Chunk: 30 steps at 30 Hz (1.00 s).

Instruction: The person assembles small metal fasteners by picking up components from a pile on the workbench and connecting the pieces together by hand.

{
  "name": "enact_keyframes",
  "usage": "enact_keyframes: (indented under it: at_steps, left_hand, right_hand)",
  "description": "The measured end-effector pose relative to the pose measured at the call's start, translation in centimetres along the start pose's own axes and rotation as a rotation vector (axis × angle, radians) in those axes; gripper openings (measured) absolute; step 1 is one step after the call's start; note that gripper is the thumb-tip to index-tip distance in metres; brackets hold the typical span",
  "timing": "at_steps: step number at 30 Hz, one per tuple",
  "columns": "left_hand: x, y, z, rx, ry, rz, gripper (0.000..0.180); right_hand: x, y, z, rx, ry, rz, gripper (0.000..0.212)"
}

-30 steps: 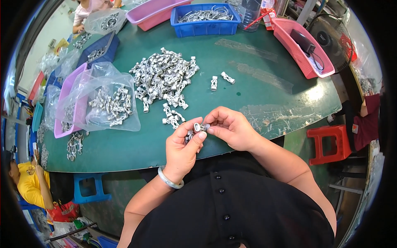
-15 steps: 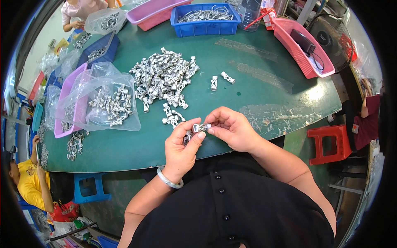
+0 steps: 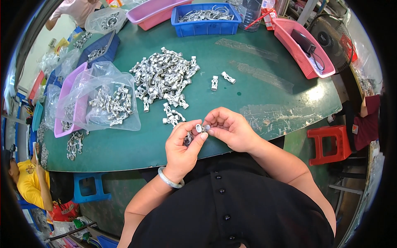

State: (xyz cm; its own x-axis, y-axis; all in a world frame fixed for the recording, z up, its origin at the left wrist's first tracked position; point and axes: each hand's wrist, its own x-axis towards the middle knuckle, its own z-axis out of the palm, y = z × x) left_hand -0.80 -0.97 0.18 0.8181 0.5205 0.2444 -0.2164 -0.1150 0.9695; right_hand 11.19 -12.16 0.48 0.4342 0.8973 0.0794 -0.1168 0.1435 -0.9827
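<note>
A small silvery metal piece (image 3: 202,128) with an oval hollow end is held between both hands, close to the table's front edge. My left hand (image 3: 182,142) pinches it between thumb and fingers, and more metal pieces (image 3: 188,139) show in its palm. The fingertips of my right hand (image 3: 231,129) close on the other end of the same piece. Beyond my hands lies a large heap of similar openwork metal pieces (image 3: 163,76), with several strays (image 3: 173,115) trailing toward my left hand. Two single pieces, one (image 3: 214,83) upright in view and one (image 3: 228,77) slanted, lie right of the heap.
Left of the heap, a clear plastic bag (image 3: 111,105) of pieces overlaps a pink basket (image 3: 62,103). At the back stands a blue bin (image 3: 205,25) of metal rings. A pink basket (image 3: 304,51) and a fan (image 3: 328,39) are at right. Other people sit around the table.
The held piece has turned slightly, so its oval end faces me more. Both hands stay nearly in place. The person at the far left back has shifted.
</note>
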Motion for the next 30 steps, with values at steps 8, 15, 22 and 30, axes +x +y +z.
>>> enact_keyframes:
  at_steps: [8,15,22,30]
  left_hand:
    - [-0.1,-0.4,-0.1,-0.032,0.009,-0.034,0.026]
    - [0.6,0.2,-0.5,-0.439,0.027,-0.371,0.019]
    - [1.1,-0.4,-1.2,-0.883,-0.052,-0.664,0.016]
    - [1.2,-0.3,-1.5,-1.042,-0.154,-0.765,0.020]
  right_hand:
    - [-0.1,0.1,0.1,0.015,-0.011,0.016,0.019]
    - [-0.3,-0.4,0.2,0.010,-0.003,-0.017,0.021]
    - [-0.4,-0.6,0.5,0.069,-0.015,-0.048,0.023]
    - [-0.5,-1.3,0.7,0.097,-0.053,-0.072,0.024]
